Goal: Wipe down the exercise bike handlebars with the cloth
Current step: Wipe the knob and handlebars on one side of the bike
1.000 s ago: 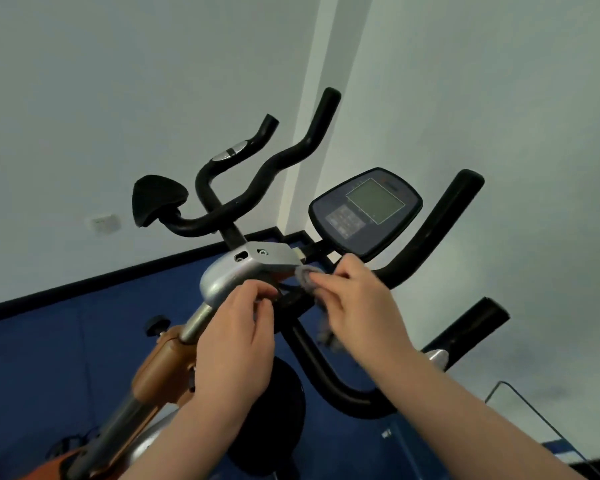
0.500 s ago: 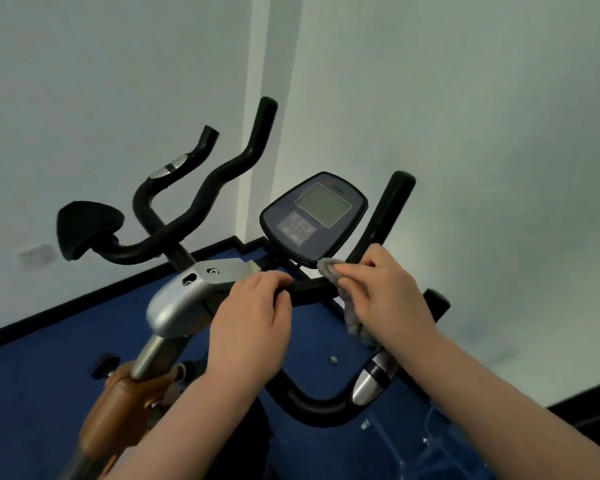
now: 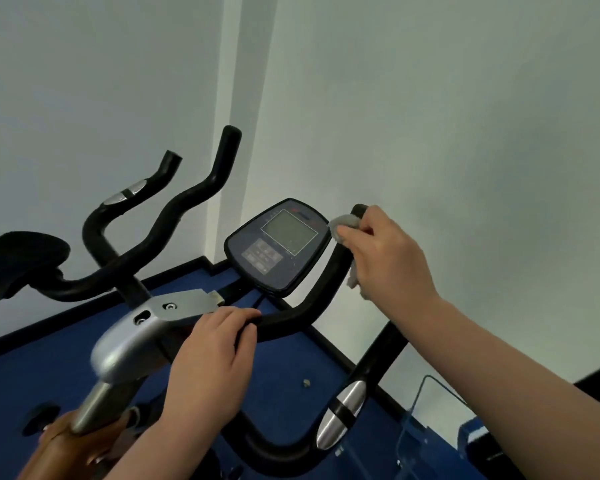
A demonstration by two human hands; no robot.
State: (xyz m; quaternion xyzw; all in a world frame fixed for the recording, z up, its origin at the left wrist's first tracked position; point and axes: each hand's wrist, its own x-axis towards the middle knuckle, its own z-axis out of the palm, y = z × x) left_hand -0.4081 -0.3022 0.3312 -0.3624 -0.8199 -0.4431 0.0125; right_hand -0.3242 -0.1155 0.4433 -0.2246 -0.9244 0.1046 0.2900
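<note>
The exercise bike's black handlebars (image 3: 302, 308) curve out from a silver stem clamp (image 3: 142, 327). My right hand (image 3: 385, 258) grips a small grey cloth (image 3: 345, 223) wrapped around the top end of the right upright bar, beside the console. A tail of the cloth hangs below my palm. My left hand (image 3: 212, 358) is closed around the centre crossbar just right of the clamp. The left-side bars (image 3: 174, 209) rise bare at the upper left.
A dark console with a grey screen (image 3: 279, 245) sits between the bars. A lower right grip carries a silver pulse sensor (image 3: 342, 414). A black elbow pad (image 3: 25, 259) is at far left. White walls meet in a corner behind; blue floor lies below.
My right hand has slid the cloth from the bar's base near the clamp up to the top end of the right upright bar. My left hand stays on the centre bar.
</note>
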